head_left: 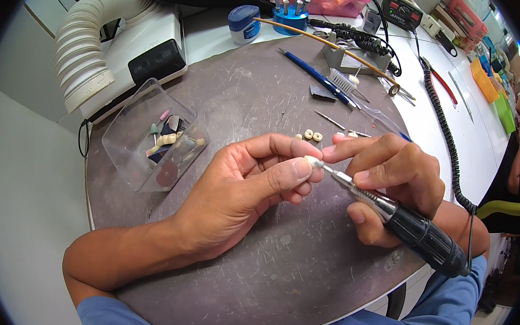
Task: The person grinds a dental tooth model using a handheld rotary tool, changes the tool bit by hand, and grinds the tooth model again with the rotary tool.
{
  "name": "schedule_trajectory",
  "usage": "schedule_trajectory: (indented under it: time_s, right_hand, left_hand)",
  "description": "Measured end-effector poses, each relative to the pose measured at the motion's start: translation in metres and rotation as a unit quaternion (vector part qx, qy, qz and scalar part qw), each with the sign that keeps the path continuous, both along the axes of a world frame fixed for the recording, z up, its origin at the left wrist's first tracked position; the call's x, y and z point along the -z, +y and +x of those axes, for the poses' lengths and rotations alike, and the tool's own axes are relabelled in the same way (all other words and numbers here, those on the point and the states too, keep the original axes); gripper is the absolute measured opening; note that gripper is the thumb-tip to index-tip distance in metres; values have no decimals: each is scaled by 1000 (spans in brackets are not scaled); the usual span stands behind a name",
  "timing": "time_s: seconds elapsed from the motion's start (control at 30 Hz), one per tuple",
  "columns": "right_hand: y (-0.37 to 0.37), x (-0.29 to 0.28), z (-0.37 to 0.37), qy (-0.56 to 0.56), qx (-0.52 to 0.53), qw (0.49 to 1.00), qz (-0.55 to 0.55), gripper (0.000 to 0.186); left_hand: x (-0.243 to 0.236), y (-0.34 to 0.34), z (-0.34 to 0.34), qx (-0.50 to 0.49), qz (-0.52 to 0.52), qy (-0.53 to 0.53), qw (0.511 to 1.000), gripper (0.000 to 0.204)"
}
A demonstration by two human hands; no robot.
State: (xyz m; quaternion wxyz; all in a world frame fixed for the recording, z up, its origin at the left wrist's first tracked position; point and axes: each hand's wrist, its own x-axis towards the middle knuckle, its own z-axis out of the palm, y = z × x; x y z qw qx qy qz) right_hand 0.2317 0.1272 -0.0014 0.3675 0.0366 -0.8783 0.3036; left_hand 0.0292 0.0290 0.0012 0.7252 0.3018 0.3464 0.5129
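Observation:
Between the thumb and fingers of my left hand [246, 179] is pinched a small off-white dental crown [313, 161], mostly covered by the fingertips. My right hand [396, 179] grips a black and silver rotary handpiece [408, 218] like a pen. The handpiece's tip meets the crown or sits right at it; the exact contact is too small to tell. The fingertips of both hands nearly touch. Just beyond them, several small cream tooth pieces [313, 135] lie on the grey-brown work mat [269, 284], beside a thin pointed metal tool [330, 120].
At left stands a clear plastic box [142, 141] with burs and tooth pieces, below a white ribbed hose [83, 48]. Behind are a blue-lidded jar [244, 24], a blue bur stand [290, 19], a wooden stick [330, 47] and a blue pen [317, 77]. A coiled cord [444, 129] runs along the right.

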Motion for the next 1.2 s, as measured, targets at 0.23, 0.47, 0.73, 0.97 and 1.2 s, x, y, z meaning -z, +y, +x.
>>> schedule_trajectory:
  time_s: [0.23, 0.47, 0.73, 0.97, 1.2]
  right_hand:
    - [-4, -1, -4, 57, 31, 997, -38, 30]
    - [0, 2, -2, 12, 5, 1000, 0, 31]
    - [-1, 2, -2, 17, 9, 1000, 2, 31]
    - [1, 4, -3, 31, 15, 999, 1, 31]
    - [0, 2, -2, 19, 14, 1000, 9, 31]
  left_hand:
    - [-1, 0, 1, -5, -10, -2, 1000, 22]
    - [0, 0, 0, -1, -8, -7, 1000, 21]
    - [0, 0, -1, 4, -6, -16, 1000, 21]
    - [0, -1, 1, -18, -8, -2, 1000, 21]
    - [2, -1, 1, -10, 0, -11, 1000, 21]
